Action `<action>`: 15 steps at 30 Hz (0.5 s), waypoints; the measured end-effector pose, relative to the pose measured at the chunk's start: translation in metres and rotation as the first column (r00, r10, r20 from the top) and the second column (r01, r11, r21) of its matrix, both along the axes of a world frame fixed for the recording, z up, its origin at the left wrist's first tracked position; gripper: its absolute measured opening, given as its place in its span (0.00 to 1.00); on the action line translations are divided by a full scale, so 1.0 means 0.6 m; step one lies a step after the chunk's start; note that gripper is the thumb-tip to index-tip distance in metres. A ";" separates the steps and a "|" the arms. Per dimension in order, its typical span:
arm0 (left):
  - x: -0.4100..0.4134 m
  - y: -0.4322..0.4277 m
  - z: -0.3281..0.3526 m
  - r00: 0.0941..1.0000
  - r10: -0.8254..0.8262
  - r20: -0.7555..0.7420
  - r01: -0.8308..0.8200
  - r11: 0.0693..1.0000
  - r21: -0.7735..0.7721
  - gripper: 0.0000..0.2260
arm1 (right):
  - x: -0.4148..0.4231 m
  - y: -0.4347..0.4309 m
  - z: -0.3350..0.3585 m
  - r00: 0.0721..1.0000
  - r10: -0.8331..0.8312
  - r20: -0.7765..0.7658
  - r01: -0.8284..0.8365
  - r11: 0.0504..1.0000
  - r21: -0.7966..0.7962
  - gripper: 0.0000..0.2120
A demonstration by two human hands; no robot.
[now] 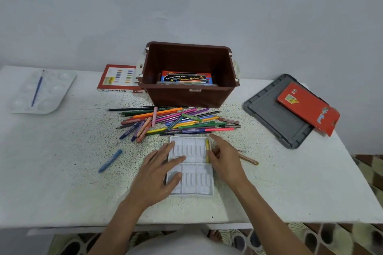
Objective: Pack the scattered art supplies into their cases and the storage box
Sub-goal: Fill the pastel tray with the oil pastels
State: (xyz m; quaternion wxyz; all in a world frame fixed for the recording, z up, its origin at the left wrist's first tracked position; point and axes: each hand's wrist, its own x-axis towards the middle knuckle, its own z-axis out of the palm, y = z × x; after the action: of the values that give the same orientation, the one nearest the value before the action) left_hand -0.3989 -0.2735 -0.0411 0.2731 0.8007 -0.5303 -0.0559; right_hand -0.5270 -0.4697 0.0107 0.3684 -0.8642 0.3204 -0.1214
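While the left hand [157, 174] lies flat-fingered to steady the pastel tray [196, 182], the right hand [226, 161], fingers loosely bent, nudges a yellow pastel [207, 147] into its far-right slot.

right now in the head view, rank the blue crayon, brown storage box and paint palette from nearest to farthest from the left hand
1. blue crayon, just left of the left hand
2. brown storage box, behind the pencil pile
3. paint palette, at the far left

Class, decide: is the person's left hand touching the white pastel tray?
Touching. The head view shows the left hand resting flat on the white pastel tray, its fingers spread over the left compartments.
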 end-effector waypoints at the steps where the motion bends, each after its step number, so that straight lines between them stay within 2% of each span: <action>1: 0.001 0.000 0.000 1.000 -0.001 -0.001 0.001 1.000 -0.002 0.20 | 0.001 0.001 -0.001 1.000 -0.006 -0.009 0.006 1.000 0.007 0.23; 11: 0.002 -0.002 0.002 1.000 0.003 0.001 -0.003 1.000 0.008 0.20 | 0.000 -0.004 0.002 0.996 -0.039 -0.080 0.042 0.998 0.042 0.21; 15: 0.001 0.000 0.001 1.000 0.000 0.005 0.000 1.000 -0.002 0.20 | -0.015 -0.003 0.007 0.999 -0.025 -0.039 0.026 1.000 0.018 0.19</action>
State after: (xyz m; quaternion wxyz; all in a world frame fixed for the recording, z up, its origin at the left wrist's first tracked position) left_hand -0.3984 -0.2735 -0.0403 0.2729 0.8004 -0.5311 -0.0534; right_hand -0.5358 -0.4714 0.0152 0.3686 -0.8589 0.3395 -0.1062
